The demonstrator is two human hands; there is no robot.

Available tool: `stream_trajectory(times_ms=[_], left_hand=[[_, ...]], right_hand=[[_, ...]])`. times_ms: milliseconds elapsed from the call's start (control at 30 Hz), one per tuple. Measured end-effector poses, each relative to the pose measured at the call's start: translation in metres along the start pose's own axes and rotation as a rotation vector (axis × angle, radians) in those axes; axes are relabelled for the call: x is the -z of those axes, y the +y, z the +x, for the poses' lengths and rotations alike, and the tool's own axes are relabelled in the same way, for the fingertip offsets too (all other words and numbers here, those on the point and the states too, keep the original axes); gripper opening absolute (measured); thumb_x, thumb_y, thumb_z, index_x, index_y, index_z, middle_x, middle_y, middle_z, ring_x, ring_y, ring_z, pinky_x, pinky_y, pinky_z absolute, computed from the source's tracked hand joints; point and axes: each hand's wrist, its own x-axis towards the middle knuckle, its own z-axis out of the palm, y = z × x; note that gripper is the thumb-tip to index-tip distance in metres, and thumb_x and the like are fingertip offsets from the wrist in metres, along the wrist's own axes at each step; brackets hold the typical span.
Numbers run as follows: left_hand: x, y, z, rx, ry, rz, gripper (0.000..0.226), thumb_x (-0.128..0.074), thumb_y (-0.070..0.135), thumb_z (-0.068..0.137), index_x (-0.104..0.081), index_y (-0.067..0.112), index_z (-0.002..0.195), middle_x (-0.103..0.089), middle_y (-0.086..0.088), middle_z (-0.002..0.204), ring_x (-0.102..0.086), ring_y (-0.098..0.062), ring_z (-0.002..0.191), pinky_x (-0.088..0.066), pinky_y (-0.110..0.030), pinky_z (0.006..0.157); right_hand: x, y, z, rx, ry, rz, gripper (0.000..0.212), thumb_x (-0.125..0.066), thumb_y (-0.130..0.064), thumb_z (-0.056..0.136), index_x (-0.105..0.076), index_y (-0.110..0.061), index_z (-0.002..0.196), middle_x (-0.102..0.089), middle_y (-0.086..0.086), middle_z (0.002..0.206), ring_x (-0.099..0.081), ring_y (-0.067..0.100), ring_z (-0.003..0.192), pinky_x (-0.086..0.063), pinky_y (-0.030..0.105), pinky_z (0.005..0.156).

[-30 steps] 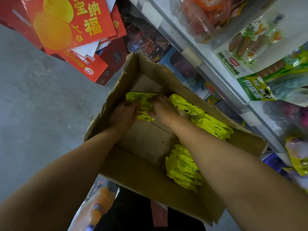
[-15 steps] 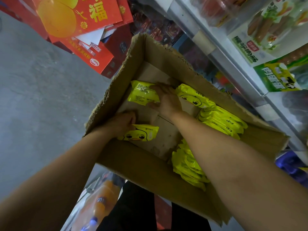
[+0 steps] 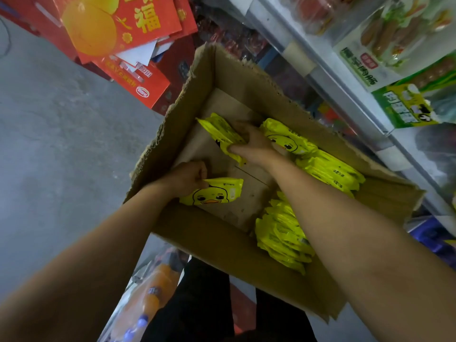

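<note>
An open cardboard box [image 3: 212, 240] holds yellow duck-face packets. My left hand [image 3: 187, 177] pinches one packet [image 3: 214, 195] by its edge, near the box's front-left wall, duck face up. My right hand [image 3: 251, 141] grips another yellow packet [image 3: 223, 135] farther back, tilted on its side. A row of the same packets [image 3: 328, 166] lines the right wall of the box. A second stack [image 3: 281, 233] stands at the front right. The box's brown bottom shows in the middle.
Red gift boxes [image 3: 128, 33] lean in a pile at the upper left on the grey concrete floor [image 3: 54, 149]. A metal shelf [image 3: 345, 95] with packaged sausages [image 3: 377, 43] runs along the right. Orange drink bottles [image 3: 153, 292] lie below the box.
Both hands held packets together at the box's far left corner. My left hand has drawn one packet toward the front wall, and my right hand has taken hold of the other one.
</note>
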Motion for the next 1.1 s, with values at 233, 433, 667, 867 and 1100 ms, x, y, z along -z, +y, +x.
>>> stream_trajectory(times_ms=[233, 433, 667, 867, 1100], left_hand=[[0.021, 0.046, -0.026, -0.041, -0.031, 0.118, 0.019, -0.068, 0.024, 0.087, -0.05, 0.02, 0.089, -0.051, 0.009, 0.078, -0.05, -0.016, 0.08, -0.034, -0.027, 0.064], [0.03, 0.109, -0.072, -0.088, 0.102, 0.189, 0.019, -0.064, 0.025, 0.09, -0.048, 0.016, 0.095, -0.052, 0.005, 0.078, -0.053, -0.02, 0.081, -0.031, -0.027, 0.055], [-0.03, 0.225, -0.14, -0.238, 0.147, 0.065, 0.023, -0.061, 0.029, 0.091, -0.056, 0.007, 0.098, -0.065, -0.009, 0.098, -0.061, -0.028, 0.095, -0.047, -0.033, 0.08], [-0.135, 0.35, -0.215, -0.424, 0.192, 0.061, 0.018, -0.06, 0.028, 0.091, -0.056, 0.011, 0.091, -0.058, 0.004, 0.083, -0.054, -0.016, 0.083, -0.039, -0.026, 0.072], [-0.261, 0.498, -0.261, -0.662, 0.122, 0.206, 0.016, -0.065, 0.024, 0.09, -0.053, 0.023, 0.1, -0.057, 0.004, 0.082, -0.055, -0.016, 0.078, -0.04, -0.024, 0.067]], right_hand=[[0.059, -0.018, -0.078, -0.213, -0.322, 0.646, 0.06, -0.069, -0.026, 0.084, -0.048, -0.032, 0.14, -0.068, 0.007, 0.119, -0.063, 0.026, 0.1, -0.051, 0.044, 0.088], [0.102, -0.032, -0.17, -0.044, -0.515, 1.055, 0.058, -0.077, -0.027, 0.074, -0.058, -0.015, 0.128, -0.068, 0.012, 0.115, -0.065, 0.028, 0.103, -0.051, 0.044, 0.093], [0.153, -0.026, -0.302, 0.259, -0.611, 1.24, 0.078, -0.067, -0.034, 0.078, -0.04, -0.003, 0.145, -0.045, 0.024, 0.142, -0.045, 0.04, 0.129, -0.029, 0.057, 0.112], [0.233, 0.027, -0.461, 0.416, -0.34, 1.114, 0.07, -0.077, -0.044, 0.076, -0.058, -0.007, 0.132, -0.062, 0.018, 0.13, -0.061, 0.035, 0.118, -0.044, 0.054, 0.104], [0.34, 0.133, -0.656, 0.492, 0.399, 0.952, 0.055, -0.056, -0.043, 0.087, -0.061, -0.008, 0.129, -0.066, 0.02, 0.123, -0.066, 0.032, 0.107, -0.057, 0.042, 0.084]])
